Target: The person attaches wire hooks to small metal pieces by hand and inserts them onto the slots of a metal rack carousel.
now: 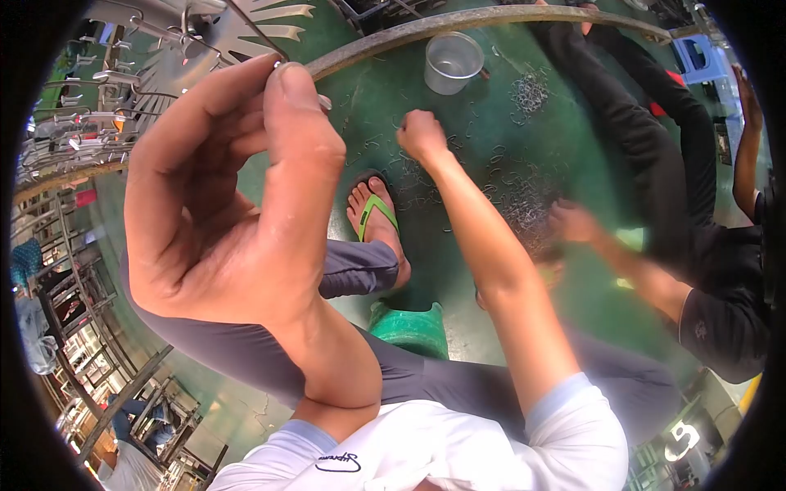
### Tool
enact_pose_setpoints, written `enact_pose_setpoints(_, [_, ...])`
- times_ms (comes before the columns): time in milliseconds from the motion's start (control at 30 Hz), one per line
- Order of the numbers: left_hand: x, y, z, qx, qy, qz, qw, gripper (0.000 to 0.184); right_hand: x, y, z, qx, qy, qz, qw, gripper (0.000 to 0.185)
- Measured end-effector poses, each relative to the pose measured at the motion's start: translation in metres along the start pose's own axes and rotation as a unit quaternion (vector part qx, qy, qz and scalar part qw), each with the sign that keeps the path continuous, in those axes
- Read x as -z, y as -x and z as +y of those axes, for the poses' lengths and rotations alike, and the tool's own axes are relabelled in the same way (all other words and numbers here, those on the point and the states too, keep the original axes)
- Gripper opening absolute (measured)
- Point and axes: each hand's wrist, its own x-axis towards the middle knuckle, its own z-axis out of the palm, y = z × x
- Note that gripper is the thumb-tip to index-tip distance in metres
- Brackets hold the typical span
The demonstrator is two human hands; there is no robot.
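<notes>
My left hand (233,192) is raised large and close on the left, its thumb and forefinger pinched at the lower end of a thin metal wire hook (255,31). Metal pieces with long teeth (282,12) hang just behind those fingertips. Farther forward, my right hand (422,135) is closed in a fist above the green floor; whatever is inside it is hidden. Loose wire hooks (409,176) lie scattered on the floor below and around it. A denser pile of hooks (524,204) is to its right, with a smaller heap (530,92) farther back.
A clear plastic bucket (453,61) stands beyond my right hand. A curved metal rail (458,20) crosses the top. Another person's blurred hand (573,221) is at the larger hook pile. A green stool (413,327) is between my legs; hook racks (82,123) fill the left.
</notes>
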Motion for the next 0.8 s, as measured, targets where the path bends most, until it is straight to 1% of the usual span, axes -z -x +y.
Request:
enact_pose_setpoints(33, [0.0,0.0,0.0,-0.002,0.004,-0.005,1.0,0.017,-0.004,0.004,-0.007,0.009,-0.014,-0.031,0.999,0.026])
enact_pose_setpoints(67, [0.0,0.0,0.0,-0.005,0.007,-0.01,1.0,0.017,-0.015,0.009,-0.01,0.043,0.008,-0.02,0.999,0.025])
enact_pose_setpoints(133, [0.001,0.001,0.002,0.005,0.008,-0.018,1.0,0.018,-0.033,0.016,-0.015,0.043,0.03,-0.02,0.998,0.023])
enact_pose_setpoints(233, [0.003,-0.002,0.003,0.024,0.019,-0.029,0.999,0.018,-0.046,0.019,-0.022,0.003,0.021,0.019,1.0,0.023])
enact_pose_setpoints(300, [0.009,-0.003,-0.005,0.019,0.047,-0.045,0.998,0.019,-0.053,0.019,-0.022,0.011,0.039,0.019,0.999,0.024])
enact_pose_setpoints(333, [0.009,-0.003,-0.006,0.019,0.059,-0.041,0.997,0.02,-0.049,0.021,-0.025,0.011,0.046,0.021,0.999,0.025])
enact_pose_setpoints(433, [0.014,-0.002,-0.011,0.026,0.089,-0.04,0.995,0.024,-0.035,0.028,-0.024,-0.011,0.001,0.026,1.0,0.026])
enact_pose_setpoints(533, [0.015,-0.002,-0.009,0.038,0.106,-0.026,0.993,0.023,0.007,0.052,-0.031,0.036,-0.061,0.109,0.992,0.029])
enact_pose_setpoints(567, [0.016,0.0,-0.01,0.037,0.109,-0.034,0.993,0.023,0.016,0.056,-0.034,0.066,-0.116,0.205,0.97,0.03])
enact_pose_setpoints(600, [0.017,-0.001,-0.012,0.036,0.111,-0.041,0.992,0.022,0.027,0.061,-0.036,0.082,-0.159,0.223,0.958,0.028])
enact_pose_setpoints(667, [0.018,-0.001,-0.012,0.046,0.12,-0.047,0.991,0.021,0.087,0.092,-0.064,0.115,-0.247,0.26,0.927,0.025])
enact_pose_setpoints(700, [0.018,-0.001,-0.012,0.056,0.126,-0.045,0.989,0.021,0.111,0.108,-0.077,0.131,-0.317,0.262,0.902,0.021])
enact_pose_setpoints(733, [0.018,-0.001,-0.012,0.066,0.131,-0.044,0.988,0.02,0.132,0.128,-0.09,0.146,-0.388,0.262,0.872,0.018])
enact_pose_setpoints(767, [0.019,-0.001,-0.011,0.072,0.141,-0.041,0.986,0.021,0.149,0.148,-0.104,0.195,-0.441,0.285,0.829,0.013])
enact_pose_setpoints(800, [0.02,-0.002,-0.011,0.08,0.157,-0.046,0.983,0.021,0.164,0.167,-0.117,0.243,-0.49,0.305,0.779,0.012])
